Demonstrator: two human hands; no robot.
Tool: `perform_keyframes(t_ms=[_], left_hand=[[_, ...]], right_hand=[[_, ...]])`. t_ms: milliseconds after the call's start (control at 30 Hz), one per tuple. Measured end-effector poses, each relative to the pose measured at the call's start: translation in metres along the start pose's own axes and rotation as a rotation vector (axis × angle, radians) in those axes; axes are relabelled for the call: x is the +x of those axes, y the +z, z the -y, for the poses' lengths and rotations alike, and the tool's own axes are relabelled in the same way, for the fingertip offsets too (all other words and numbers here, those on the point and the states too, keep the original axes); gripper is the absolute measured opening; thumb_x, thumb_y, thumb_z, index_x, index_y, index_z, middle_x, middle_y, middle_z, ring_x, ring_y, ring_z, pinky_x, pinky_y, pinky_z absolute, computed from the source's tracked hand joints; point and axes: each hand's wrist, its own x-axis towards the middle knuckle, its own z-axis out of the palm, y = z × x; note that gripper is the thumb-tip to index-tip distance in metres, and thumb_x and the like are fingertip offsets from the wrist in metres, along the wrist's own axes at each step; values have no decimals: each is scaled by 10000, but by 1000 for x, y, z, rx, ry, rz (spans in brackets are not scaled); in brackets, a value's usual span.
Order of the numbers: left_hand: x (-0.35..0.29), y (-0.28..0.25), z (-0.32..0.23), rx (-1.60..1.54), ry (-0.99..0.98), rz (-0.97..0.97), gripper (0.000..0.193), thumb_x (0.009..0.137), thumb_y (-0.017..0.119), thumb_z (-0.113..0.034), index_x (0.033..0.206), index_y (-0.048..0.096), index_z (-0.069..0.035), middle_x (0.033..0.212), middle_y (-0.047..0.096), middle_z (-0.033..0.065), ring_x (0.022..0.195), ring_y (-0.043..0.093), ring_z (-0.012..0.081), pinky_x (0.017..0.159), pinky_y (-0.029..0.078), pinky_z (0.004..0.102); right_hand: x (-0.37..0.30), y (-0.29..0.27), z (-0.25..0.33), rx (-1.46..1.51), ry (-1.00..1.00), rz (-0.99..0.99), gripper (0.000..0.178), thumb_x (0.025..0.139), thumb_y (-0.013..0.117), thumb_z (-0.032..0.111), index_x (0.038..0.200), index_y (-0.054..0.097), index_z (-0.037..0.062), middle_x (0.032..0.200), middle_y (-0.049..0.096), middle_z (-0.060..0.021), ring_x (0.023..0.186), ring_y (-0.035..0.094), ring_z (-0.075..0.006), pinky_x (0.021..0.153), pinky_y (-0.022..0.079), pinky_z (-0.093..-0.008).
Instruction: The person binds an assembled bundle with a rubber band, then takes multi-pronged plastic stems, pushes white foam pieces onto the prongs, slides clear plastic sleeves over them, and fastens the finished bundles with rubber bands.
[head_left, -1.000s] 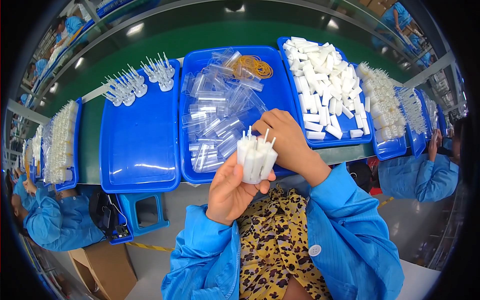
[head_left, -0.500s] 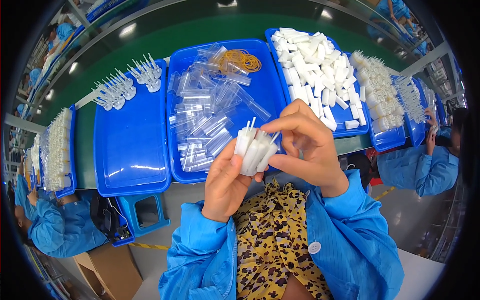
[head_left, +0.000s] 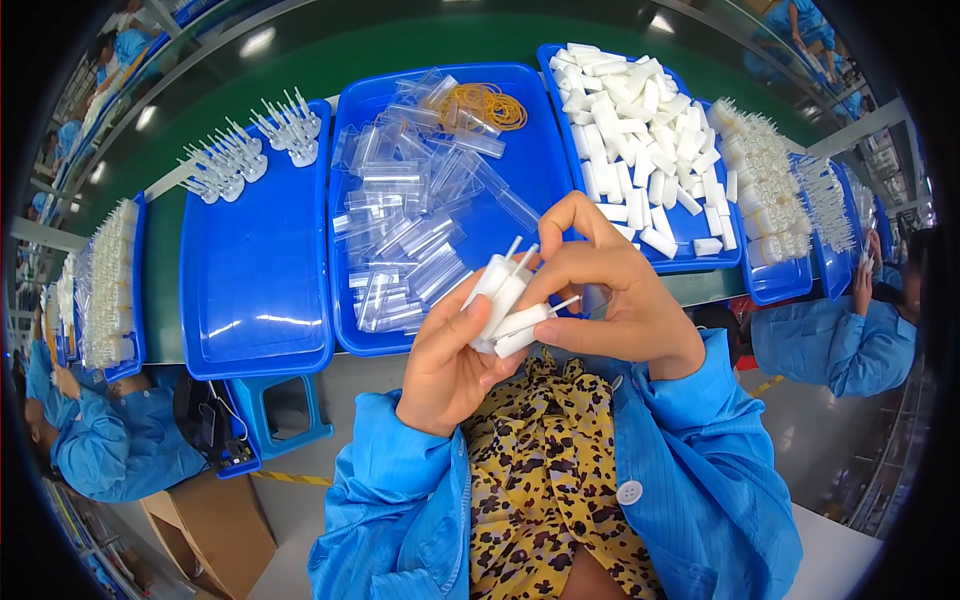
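Note:
A small cluster of white plastic tubes with thin white rods [head_left: 507, 300] sits cupped in my left hand [head_left: 438, 372], its fingers and thumb wrapped round the lower left side. From the right, my right hand [head_left: 628, 305] reaches in, thumb and index finger closed on one tube [head_left: 521, 328] at the cluster's right. That tube leans away from the others, its rod pointing up to the right. Both hands are above the near edge of a blue tray [head_left: 520, 90]. Clear plastic sleeves [head_left: 400, 215] lie loose in that tray, with yellow rubber bands [head_left: 485, 107] at its far end.
To the right, another blue tray [head_left: 700, 262] bears a heap of white tubes [head_left: 640, 130]. A blue tray [head_left: 255, 290] at left holds upright rod clusters [head_left: 225, 160] at its far end. Co-workers in blue sit at either side. A blue stool [head_left: 285, 420] stands below the table edge.
The cluster has fanned apart, with one tube tilting out to the right under my right fingers. My right hand has moved slightly down, and the whole view has shifted a little.

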Motion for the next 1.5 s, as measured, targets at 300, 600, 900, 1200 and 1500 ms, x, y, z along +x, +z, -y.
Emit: perform_keyframes(t_ms=[300, 600, 900, 1200, 1500], left_hand=[[0, 4, -1, -64, -156, -38, 475, 988, 446, -286, 1359, 370, 1, 913, 578, 98, 543, 503, 80, 370, 323, 169], [1, -6, 2, -210, -269, 8, 383, 985, 434, -229, 1311, 419, -28, 912, 591, 112, 445, 495, 113, 309, 310, 175], [2, -9, -1, -313, -351, -10, 355, 975, 449, -217, 1280, 449, -35, 888, 599, 111, 425, 503, 144, 280, 307, 194], [1, -10, 0, -226, -379, 48, 319, 976, 469, -214, 1259, 450, -68, 844, 578, 85, 406, 456, 108, 290, 252, 186], [-2, 2, -1, -99, -313, 17, 274, 997, 445, -280, 1203, 462, -100, 849, 576, 78, 401, 454, 104, 293, 255, 187]], right_hand=[[-5, -7, 3, 52, 82, 132, 199, 744, 742, 155, 914, 737, 52, 1040, 394, -61, 820, 509, -130, 785, 398, -260], [-10, -5, 6, 73, 154, 170, 173, 751, 748, 110, 908, 736, 39, 1048, 412, -67, 849, 533, -132, 767, 415, -258], [-12, 0, 15, 81, 215, 181, 262, 691, 801, 99, 935, 730, 36, 1075, 434, -90, 892, 566, -168, 819, 462, -293], [-15, 2, 9, 4, 126, 173, 258, 672, 810, 74, 918, 731, 64, 1125, 452, -100, 865, 581, -138, 766, 456, -262], [-19, 2, 6, 27, 84, -48, 259, 695, 785, 51, 945, 722, 70, 1108, 500, -97, 769, 577, -138, 673, 462, -242]])
